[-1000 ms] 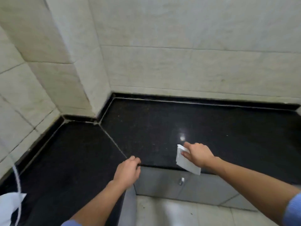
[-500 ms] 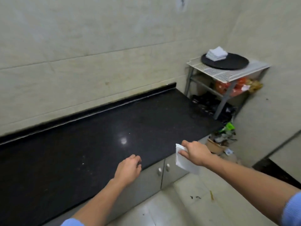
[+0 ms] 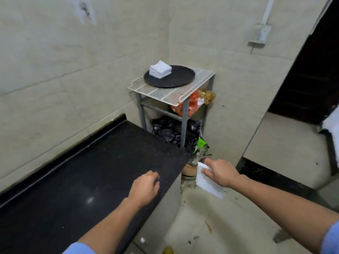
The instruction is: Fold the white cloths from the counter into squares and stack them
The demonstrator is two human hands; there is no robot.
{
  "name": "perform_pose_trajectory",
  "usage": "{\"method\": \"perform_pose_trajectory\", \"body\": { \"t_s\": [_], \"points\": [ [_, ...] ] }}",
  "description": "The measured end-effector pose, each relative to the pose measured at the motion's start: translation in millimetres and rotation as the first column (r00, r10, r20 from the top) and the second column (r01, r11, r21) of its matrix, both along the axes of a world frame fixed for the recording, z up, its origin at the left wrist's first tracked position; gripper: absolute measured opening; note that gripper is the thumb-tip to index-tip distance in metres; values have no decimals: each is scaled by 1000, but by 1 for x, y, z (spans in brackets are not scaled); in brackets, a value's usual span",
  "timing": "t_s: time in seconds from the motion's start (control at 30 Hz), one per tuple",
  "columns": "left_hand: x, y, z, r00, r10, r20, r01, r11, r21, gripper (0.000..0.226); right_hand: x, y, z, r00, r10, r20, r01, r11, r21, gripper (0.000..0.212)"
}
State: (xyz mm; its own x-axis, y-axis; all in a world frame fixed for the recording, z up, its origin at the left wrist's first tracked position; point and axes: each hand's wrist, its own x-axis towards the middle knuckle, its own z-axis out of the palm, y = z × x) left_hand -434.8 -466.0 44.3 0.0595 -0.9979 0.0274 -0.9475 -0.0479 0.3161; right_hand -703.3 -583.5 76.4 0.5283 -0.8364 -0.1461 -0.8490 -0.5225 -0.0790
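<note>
My right hand (image 3: 221,172) grips a folded white cloth (image 3: 208,182), held in the air past the right end of the black counter (image 3: 82,176). My left hand (image 3: 145,187) hovers over the counter near its front right edge, fingers loosely curled and holding nothing. A stack of folded white cloths (image 3: 160,69) sits on the left part of a round black tray (image 3: 176,77). That tray rests on a white wire rack (image 3: 165,92) in the corner beyond the counter.
Under the rack are an orange bag (image 3: 192,103) and black plastic bags (image 3: 170,131). Litter and a brown bowl (image 3: 189,170) lie on the floor by the counter's end. A dark doorway (image 3: 311,74) opens on the right, with a raised tiled step in front of it.
The view has swung right from the counter's left corner to its right end, bringing the rack and tray closer. My right hand still holds the folded cloth; the left stays over the counter edge.
</note>
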Motion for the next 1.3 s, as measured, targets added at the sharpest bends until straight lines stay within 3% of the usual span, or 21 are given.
{"method": "perform_pose_trajectory", "body": {
  "t_s": [0.27,0.47,0.63,0.73,0.8,0.87,0.9,0.93,1.1,1.3],
  "points": [
    [-13,-180,51,976,-216,-5,214,971,-109,19,-27,-119,47,968,-205,143,211,977,-26,29],
    [-37,-271,81,964,-241,-108,218,957,-191,21,-38,-188,73,952,-154,265,177,982,-63,25],
    [-69,-346,97,928,-322,-188,294,942,-163,71,-41,-269,97,936,10,352,26,995,-99,19],
    [-87,-398,102,881,-324,-345,318,945,-76,95,-41,-324,107,898,133,419,-76,986,-150,26],
    [-98,-433,106,851,-263,-454,278,960,-35,79,-44,-361,115,861,180,476,-129,982,-138,32],
    [-107,-464,112,825,-185,-534,212,977,-12,37,-49,-396,122,828,207,521,-169,978,-119,30],
    [-111,-476,115,789,-139,-598,179,984,8,17,-51,-413,124,813,212,543,-180,977,-111,30],
    [-115,-484,120,743,-87,-663,150,988,38,14,-52,-431,125,797,208,568,-184,978,-101,32],
    [-107,-512,131,443,151,-884,-89,988,124,35,-35,-502,121,675,78,733,-189,980,69,23],
    [-80,-537,146,101,194,-976,-337,930,150,34,37,-551,119,584,-27,812,-236,951,201,24]
  ]
}}
